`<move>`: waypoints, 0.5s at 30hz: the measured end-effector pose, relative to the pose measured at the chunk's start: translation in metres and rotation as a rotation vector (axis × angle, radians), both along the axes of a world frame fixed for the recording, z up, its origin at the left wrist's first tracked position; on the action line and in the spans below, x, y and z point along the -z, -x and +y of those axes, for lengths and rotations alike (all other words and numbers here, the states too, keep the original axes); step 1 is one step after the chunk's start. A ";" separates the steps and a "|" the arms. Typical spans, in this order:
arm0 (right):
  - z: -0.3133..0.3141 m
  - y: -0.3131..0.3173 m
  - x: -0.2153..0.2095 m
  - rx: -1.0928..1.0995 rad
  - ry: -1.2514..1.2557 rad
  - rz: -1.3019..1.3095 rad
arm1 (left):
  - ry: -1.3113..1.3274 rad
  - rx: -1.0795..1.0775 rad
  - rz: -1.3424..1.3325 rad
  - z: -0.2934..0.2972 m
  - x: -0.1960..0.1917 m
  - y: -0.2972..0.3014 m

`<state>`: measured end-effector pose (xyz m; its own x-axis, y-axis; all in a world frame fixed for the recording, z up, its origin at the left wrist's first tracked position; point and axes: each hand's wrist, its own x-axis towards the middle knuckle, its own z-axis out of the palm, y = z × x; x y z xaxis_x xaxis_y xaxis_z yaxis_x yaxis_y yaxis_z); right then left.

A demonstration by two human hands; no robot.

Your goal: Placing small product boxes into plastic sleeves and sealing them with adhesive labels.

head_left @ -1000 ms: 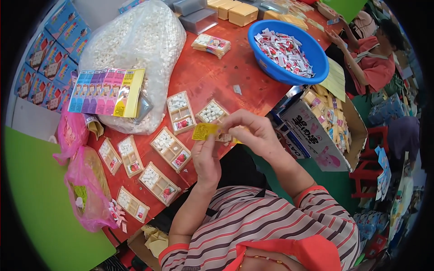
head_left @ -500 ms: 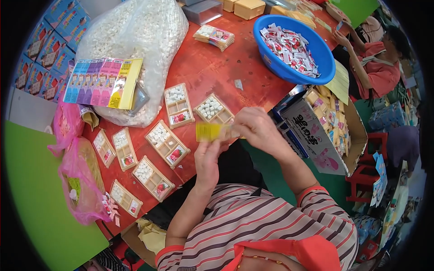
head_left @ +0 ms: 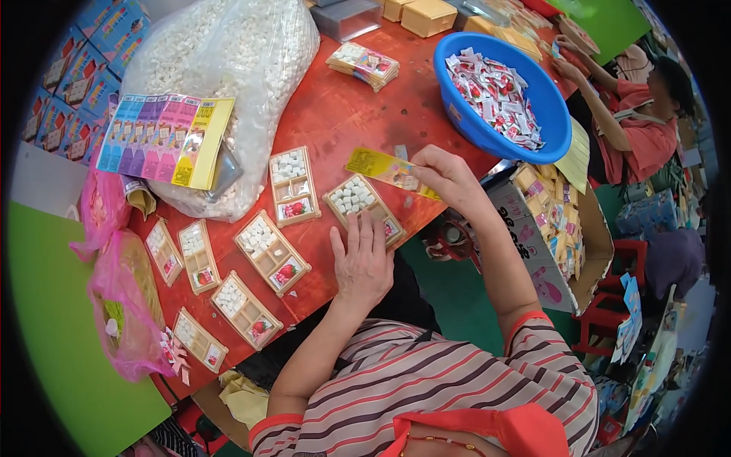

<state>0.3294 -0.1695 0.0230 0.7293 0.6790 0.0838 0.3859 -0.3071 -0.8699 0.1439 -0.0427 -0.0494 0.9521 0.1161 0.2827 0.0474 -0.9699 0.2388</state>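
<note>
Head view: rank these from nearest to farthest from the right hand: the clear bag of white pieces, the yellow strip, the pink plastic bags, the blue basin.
From the right hand:
1. Yellow strip, held in its fingers
2. Blue basin, ahead and to its right
3. Clear bag of white pieces, ahead and left
4. Pink plastic bags, at the table's left edge

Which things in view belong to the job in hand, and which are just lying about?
Job in hand, judging by the hands and matching contents:
yellow strip, in right hand
tray under left hand
six similar trays
bag of white pieces
sachets in blue basin

Apparently lying about:
pink bags
small grey scrap
</note>
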 end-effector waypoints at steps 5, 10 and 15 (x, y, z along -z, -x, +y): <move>0.040 -0.016 0.011 -0.176 0.029 0.095 | -0.047 -0.017 -0.011 0.000 -0.004 -0.004; 0.084 -0.018 0.034 -0.384 0.150 0.304 | -0.067 -0.022 -0.015 0.001 -0.002 -0.002; 0.090 -0.029 0.037 -0.425 0.221 0.389 | -0.112 -0.103 -0.019 -0.010 -0.009 0.008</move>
<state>0.3579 -0.0798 -0.0137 0.3400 0.8879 -0.3099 0.1810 -0.3852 -0.9049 0.1356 -0.0526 -0.0403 0.9310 0.1799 0.3175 0.1447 -0.9807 0.1312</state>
